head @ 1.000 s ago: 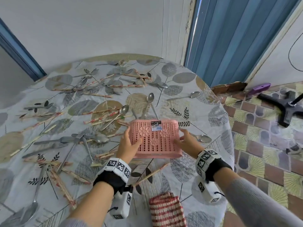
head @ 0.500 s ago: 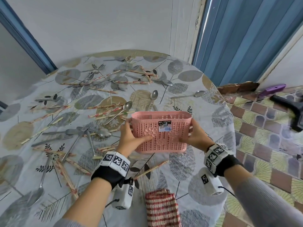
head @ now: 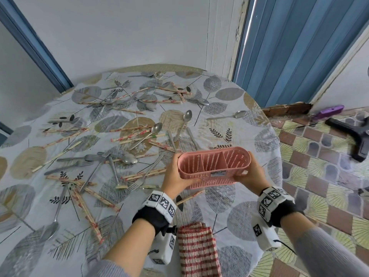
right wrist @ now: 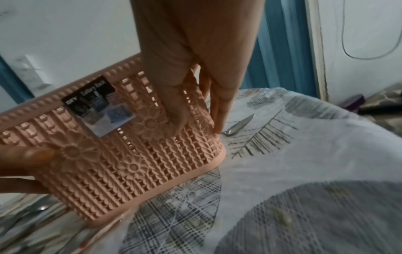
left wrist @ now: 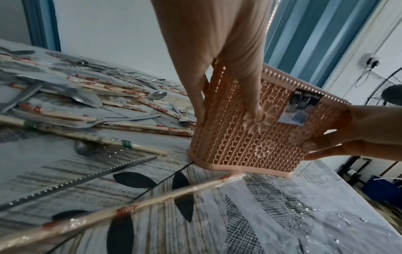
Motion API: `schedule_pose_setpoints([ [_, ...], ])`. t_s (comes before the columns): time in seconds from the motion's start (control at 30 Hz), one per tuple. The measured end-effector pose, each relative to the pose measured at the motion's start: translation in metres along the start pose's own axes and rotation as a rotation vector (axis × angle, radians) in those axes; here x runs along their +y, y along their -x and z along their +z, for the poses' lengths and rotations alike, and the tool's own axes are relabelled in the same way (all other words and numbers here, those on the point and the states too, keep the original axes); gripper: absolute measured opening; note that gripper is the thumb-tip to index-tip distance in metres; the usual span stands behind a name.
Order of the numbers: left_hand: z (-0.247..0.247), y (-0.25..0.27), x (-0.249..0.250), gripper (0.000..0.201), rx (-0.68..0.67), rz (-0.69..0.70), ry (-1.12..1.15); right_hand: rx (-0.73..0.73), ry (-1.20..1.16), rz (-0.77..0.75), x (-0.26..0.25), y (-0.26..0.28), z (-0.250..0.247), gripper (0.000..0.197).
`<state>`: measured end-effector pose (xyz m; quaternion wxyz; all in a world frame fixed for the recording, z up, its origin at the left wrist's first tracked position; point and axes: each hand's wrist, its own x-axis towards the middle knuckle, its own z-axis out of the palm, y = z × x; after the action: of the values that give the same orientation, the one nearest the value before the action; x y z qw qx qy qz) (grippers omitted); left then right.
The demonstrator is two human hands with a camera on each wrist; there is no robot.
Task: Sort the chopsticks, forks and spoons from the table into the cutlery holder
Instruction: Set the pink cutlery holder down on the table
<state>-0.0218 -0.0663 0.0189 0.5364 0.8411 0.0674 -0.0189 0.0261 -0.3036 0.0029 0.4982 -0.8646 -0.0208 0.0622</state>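
Note:
A pink lattice cutlery holder [head: 213,166] with three empty compartments stands upright near the table's front right, its base at the cloth [left wrist: 239,168]. My left hand [head: 173,176] grips its left end and my right hand [head: 249,174] grips its right end. Both thumbs lie on the near face [right wrist: 130,163] and the fingers wrap round the ends. Wrapped chopsticks [head: 87,214], spoons [head: 154,129] and forks [head: 79,163] lie scattered over the left and middle of the table. One chopstick [head: 189,196] lies just in front of the holder.
A red-striped cloth [head: 197,250] hangs at the near table edge. A serrated knife [left wrist: 87,177] lies left of the holder and a spoon [right wrist: 239,125] just right of it. Right of the round table's edge are a tiled floor [head: 319,176] and a black stand [head: 355,136].
Both hands have tipped the holder from lying with its patterned face up to standing upright, so its open top now shows. It has also shifted a little to the right.

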Motion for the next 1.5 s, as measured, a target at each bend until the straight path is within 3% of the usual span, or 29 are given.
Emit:
schedule_pose_setpoints([
  [0.13,-0.001,-0.002,0.001,0.079,0.028,0.03,0.003,0.036,-0.007,0.009,0.005,-0.003,0.006,0.071],
  [0.5,-0.03,0.008,-0.014,0.076,0.055,0.026,-0.019,-0.097,-0.074,0.024,0.0,-0.007,0.028,0.074],
  [0.67,-0.034,0.016,-0.021,0.1,0.094,-0.036,-0.038,-0.075,0.137,0.024,-0.001,-0.002,0.037,0.067],
  [0.73,-0.038,0.023,-0.027,0.106,0.112,-0.099,-0.046,-0.064,0.332,0.115,0.003,0.002,0.042,0.062],
  [0.8,-0.046,0.034,-0.035,0.095,0.12,-0.146,-0.07,-0.048,0.487,0.225,0.002,0.012,0.05,0.043],
  [0.87,-0.056,0.047,-0.047,0.074,0.138,-0.169,-0.112,-0.067,0.483,0.267,-0.005,0.025,0.062,0.029],
  [1.07,-0.092,0.089,-0.08,0.026,0.252,-0.203,-0.134,-0.368,0.472,0.056,-0.038,0.067,0.124,0.015],
  [1.23,-0.127,0.12,-0.114,0.012,0.382,-0.262,-0.126,-0.408,0.546,-0.143,-0.069,0.078,0.168,0.019],
  [1.37,-0.161,0.144,-0.138,0.009,0.449,-0.304,-0.132,-0.471,0.714,-0.128,-0.078,0.079,0.196,0.029],
  [1.5,-0.188,0.155,-0.157,0.01,0.478,-0.381,-0.123,-0.436,0.89,-0.124,-0.086,0.082,0.214,0.024],
])
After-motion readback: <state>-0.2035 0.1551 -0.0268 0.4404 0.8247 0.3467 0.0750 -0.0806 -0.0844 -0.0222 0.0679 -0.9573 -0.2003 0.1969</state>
